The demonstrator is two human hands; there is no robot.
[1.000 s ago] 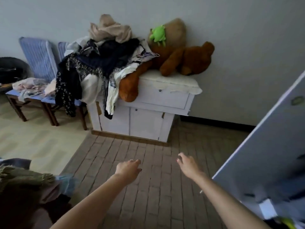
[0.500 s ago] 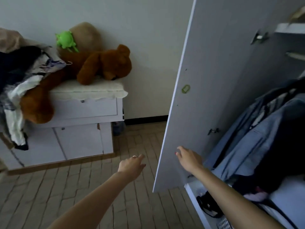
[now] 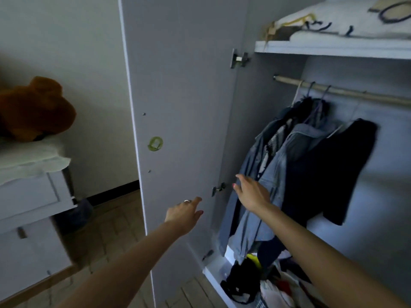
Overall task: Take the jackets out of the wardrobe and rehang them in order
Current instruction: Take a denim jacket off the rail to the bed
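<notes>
**Both hands reach into the open wardrobe**

The wardrobe door [image 3: 184, 107] stands open, a green ring-shaped sticker [image 3: 155, 143] on its inner face. Inside, the jackets hang from a wooden rail [image 3: 347, 91]: a denim jacket [image 3: 287, 165] toward the left, a black jacket [image 3: 338, 172] just beside it on the right. The right hand [image 3: 251, 193] stretches toward the denim jacket with fingers straight and spread, its grip wide and holding nothing. The left hand [image 3: 184, 213], a ring on one finger, extends in front of the door with relaxed fingers, also holding nothing. Loose clothes [image 3: 255, 278] lie heaped on the wardrobe floor. A folded blanket [image 3: 338, 23] lies on the upper shelf. A brown teddy bear [image 3: 33, 110] lies on a white cabinet [image 3: 29, 207] at left.
</notes>
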